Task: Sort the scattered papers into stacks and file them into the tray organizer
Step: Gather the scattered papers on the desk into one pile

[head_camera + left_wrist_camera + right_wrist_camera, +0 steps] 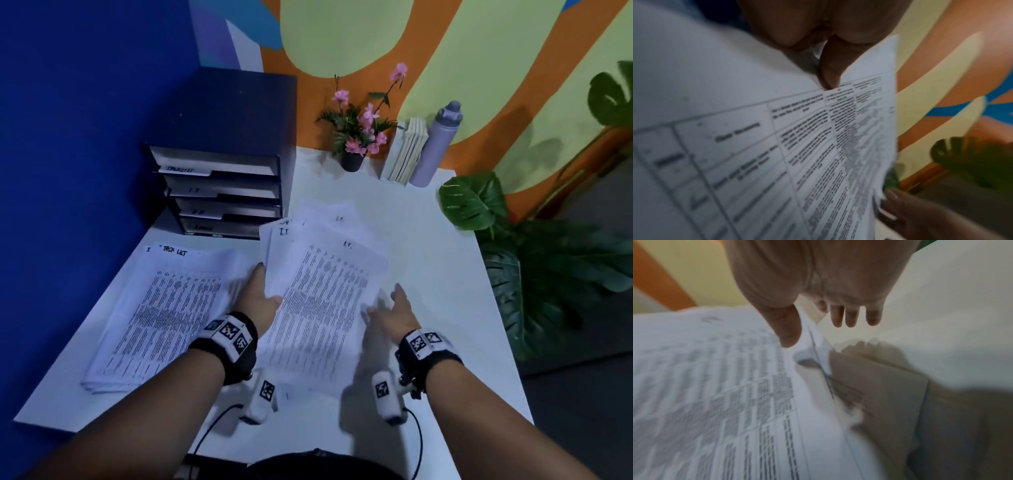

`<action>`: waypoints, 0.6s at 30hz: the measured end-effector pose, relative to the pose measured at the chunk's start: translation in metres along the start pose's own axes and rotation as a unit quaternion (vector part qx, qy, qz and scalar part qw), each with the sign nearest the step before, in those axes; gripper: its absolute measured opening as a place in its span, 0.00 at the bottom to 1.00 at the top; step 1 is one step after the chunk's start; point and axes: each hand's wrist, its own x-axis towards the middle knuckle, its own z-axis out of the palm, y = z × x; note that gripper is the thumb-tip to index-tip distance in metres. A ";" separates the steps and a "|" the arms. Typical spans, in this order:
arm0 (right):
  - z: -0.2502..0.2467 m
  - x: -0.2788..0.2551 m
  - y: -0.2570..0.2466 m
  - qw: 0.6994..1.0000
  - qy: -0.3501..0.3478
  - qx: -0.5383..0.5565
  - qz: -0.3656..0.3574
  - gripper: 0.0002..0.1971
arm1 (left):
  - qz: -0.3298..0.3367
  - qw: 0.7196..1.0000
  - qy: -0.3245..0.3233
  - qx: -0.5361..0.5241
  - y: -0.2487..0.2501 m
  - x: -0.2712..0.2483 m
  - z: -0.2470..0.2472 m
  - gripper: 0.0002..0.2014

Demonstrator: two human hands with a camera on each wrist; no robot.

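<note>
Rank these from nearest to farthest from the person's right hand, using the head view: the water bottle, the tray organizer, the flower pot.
From the right hand:
1. Water bottle, standing at the desk's back edge, right of the books.
2. Flower pot, at the back, left of the books.
3. Tray organizer, in the far-left corner against the blue wall.

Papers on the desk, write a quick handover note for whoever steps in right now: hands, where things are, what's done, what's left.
Left hand: grips the left edge of the loose I.T. papers at mid-desk.
Right hand: open, fingers spread by the papers' right edge.
Done: a Task List stack lies squared at the left.
Tray organizer: back left, four labelled trays.
Left: square up the I.T. papers, file both stacks into the matching trays.
</note>
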 end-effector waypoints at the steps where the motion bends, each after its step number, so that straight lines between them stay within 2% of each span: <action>1: -0.008 -0.004 -0.008 0.998 -0.025 0.062 -0.016 0.46 | 0.023 1.000 0.005 -0.014 0.009 -0.002 -0.007 0.31; 4: -0.022 -0.016 -0.040 0.963 -0.027 0.230 -0.137 0.36 | 0.079 0.993 0.021 -0.081 0.035 -0.009 -0.023 0.26; 7: -0.028 -0.023 -0.075 0.923 0.023 0.303 -0.237 0.33 | 0.104 0.983 0.041 -0.148 0.052 -0.007 -0.029 0.19; 9: -0.028 -0.028 -0.089 0.895 0.032 0.355 -0.269 0.31 | 0.098 0.975 0.064 -0.188 0.054 -0.002 -0.031 0.23; 12: -0.021 -0.036 -0.089 0.885 0.036 0.363 -0.289 0.29 | 0.093 0.966 0.068 -0.231 0.053 -0.003 -0.033 0.30; 16: -0.019 -0.048 -0.084 0.891 0.043 0.315 -0.325 0.36 | 0.102 0.958 0.046 -0.265 0.052 -0.012 -0.028 0.24; 18: -0.022 -0.053 -0.090 0.883 0.052 0.294 -0.363 0.39 | 0.095 0.955 0.051 -0.275 0.052 -0.014 -0.025 0.26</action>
